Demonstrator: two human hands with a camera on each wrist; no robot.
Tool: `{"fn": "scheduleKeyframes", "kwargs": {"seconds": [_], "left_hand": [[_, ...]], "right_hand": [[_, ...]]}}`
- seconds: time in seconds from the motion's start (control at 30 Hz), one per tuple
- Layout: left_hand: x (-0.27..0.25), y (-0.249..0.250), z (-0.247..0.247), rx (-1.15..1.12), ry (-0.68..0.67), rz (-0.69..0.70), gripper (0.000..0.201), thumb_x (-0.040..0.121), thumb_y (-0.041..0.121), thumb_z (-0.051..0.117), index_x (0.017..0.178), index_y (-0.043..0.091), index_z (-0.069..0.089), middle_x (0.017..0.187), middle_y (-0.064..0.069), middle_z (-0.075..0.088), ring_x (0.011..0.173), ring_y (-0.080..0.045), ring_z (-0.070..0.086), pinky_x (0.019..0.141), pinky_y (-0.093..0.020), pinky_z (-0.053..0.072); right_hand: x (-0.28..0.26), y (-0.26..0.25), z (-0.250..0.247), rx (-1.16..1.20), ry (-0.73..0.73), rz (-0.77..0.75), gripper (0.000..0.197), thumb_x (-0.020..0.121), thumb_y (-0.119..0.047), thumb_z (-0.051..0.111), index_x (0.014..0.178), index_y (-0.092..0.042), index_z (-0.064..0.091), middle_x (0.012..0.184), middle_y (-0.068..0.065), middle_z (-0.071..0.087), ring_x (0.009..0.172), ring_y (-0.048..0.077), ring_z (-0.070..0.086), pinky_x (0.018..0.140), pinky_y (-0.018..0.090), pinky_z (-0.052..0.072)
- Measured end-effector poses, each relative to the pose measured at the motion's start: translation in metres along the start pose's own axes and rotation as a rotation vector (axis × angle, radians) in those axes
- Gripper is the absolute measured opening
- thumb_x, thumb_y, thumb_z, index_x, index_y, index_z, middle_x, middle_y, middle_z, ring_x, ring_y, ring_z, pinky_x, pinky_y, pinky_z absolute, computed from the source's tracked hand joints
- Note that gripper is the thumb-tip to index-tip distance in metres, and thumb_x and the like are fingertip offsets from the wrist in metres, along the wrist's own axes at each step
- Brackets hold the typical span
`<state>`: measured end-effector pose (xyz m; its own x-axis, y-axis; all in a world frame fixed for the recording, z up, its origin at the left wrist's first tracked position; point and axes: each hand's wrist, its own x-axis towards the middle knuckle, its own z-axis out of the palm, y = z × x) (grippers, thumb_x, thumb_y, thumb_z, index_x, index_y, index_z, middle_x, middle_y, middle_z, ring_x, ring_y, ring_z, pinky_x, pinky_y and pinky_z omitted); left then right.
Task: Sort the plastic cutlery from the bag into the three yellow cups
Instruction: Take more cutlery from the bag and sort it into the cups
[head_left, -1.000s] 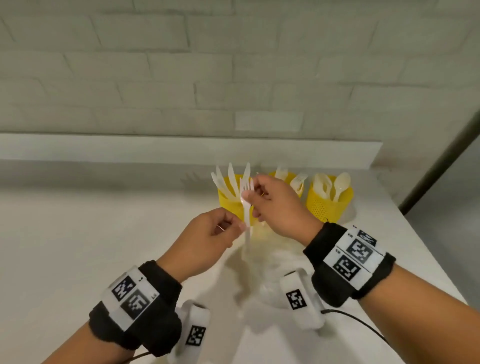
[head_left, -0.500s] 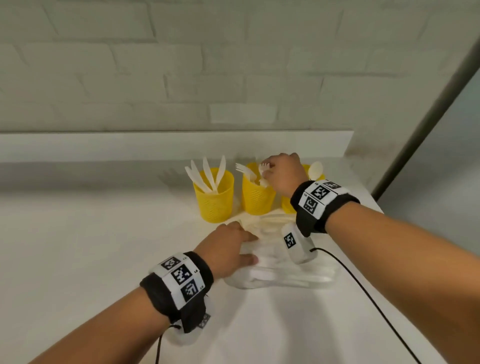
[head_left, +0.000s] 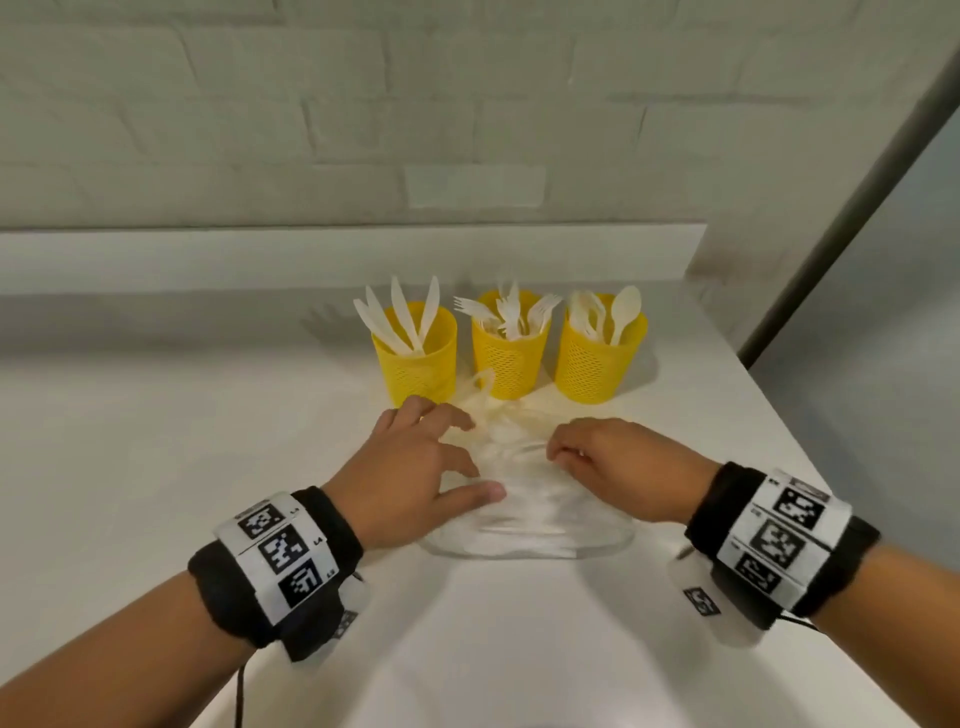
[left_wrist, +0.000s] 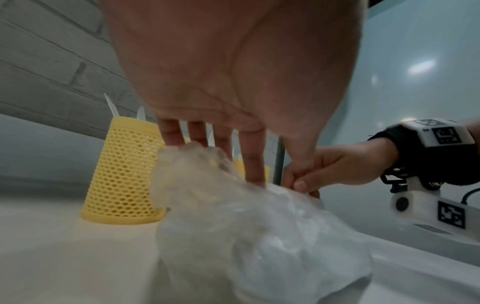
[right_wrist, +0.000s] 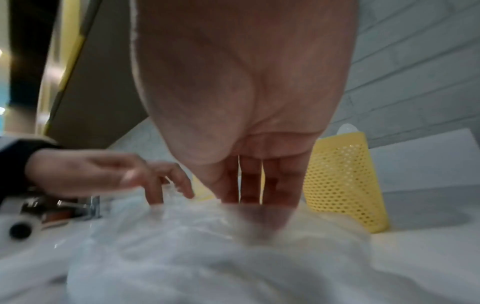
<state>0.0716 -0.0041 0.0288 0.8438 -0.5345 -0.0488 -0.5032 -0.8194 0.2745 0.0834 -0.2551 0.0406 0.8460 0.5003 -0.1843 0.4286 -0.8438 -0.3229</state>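
Three yellow mesh cups stand in a row at the back of the table: the left cup (head_left: 415, 358) holds knives, the middle cup (head_left: 509, 358) forks, the right cup (head_left: 597, 364) spoons. In front of them lies the clear plastic bag (head_left: 530, 519) with white cutlery inside. My left hand (head_left: 441, 457) rests on the bag's left side with its fingers (left_wrist: 249, 160) spread and straight. My right hand (head_left: 571, 452) is at the bag's right top edge, fingers curled, and it pinches the plastic (left_wrist: 301, 185). Neither hand holds a utensil.
The white table (head_left: 156, 467) ends at an edge on the right, close behind the spoon cup. A raised ledge (head_left: 311, 249) and a brick wall run behind the cups. A cable (head_left: 239, 696) trails from my left wrist.
My right hand let go of the fork at the middle cup and came back down to the bag. The left hand stayed on the bag's left side.
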Motion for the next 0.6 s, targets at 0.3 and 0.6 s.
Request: {"fn": "scheduleKeyframes", "kwargs": {"seconds": [0.3,0.6], "left_hand": [[0.0,0.017,-0.005,0.268,-0.074,-0.206,0.037,0.091,0.053,0.045,0.077,0.019,0.043,0.082,-0.003,0.057,0.076,-0.024,0.056,0.061,-0.031,0.038],[-0.018,0.008,-0.005,-0.081,-0.02,-0.25,0.086,0.061,0.058,0.08,0.125,0.022,0.035,0.124,0.006,0.032,0.087,-0.013,0.047,0.069,-0.021,0.036]], "right_hand": [[-0.011,0.004,-0.005,-0.342,-0.065,0.333,0.104,0.066,-0.081,0.054,0.142,-0.014,0.03,0.131,0.003,0.042,0.11,0.025,0.053,0.084,0.037,0.048],[-0.024,0.018,-0.031,0.131,-0.05,0.402,0.101,0.045,-0.063,0.084,0.133,-0.029,0.047,0.145,-0.001,0.025,0.135,0.019,0.03,0.11,0.029,0.03]]}}
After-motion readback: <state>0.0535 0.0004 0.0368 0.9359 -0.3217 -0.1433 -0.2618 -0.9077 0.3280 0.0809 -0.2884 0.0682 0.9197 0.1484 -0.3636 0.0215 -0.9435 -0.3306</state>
